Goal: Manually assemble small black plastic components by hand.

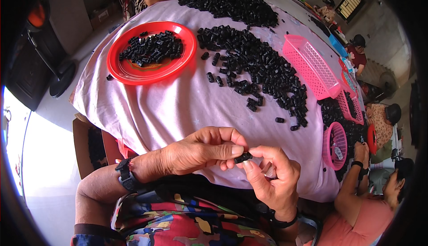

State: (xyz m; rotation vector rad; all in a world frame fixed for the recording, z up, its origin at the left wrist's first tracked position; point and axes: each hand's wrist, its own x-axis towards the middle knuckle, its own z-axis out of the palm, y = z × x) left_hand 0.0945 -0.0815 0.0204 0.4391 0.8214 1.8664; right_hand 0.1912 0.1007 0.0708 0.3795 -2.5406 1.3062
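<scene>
Close to my body, at the table's near edge, my left hand [203, 152] pinches a small black plastic piece [243, 158] between thumb and fingers. The thumb and forefinger of my right hand [278, 177] close on the same piece from the other side. Something pale and clear [269, 170] shows within the curled fingers of my right hand; its kind is not plain. Beyond my hands spreads a heap of small black cylindrical parts [267, 67]. A red round plate [117, 70] to the far left bears more such black parts.
A second black heap [232, 6] lies farther back. Along the right stand a pink rectangular basket [307, 65] and a pink round basket [327, 150]. A co-worker in pink [368, 214] sits at my right. An open cardboard box [82, 148] stands low at the left.
</scene>
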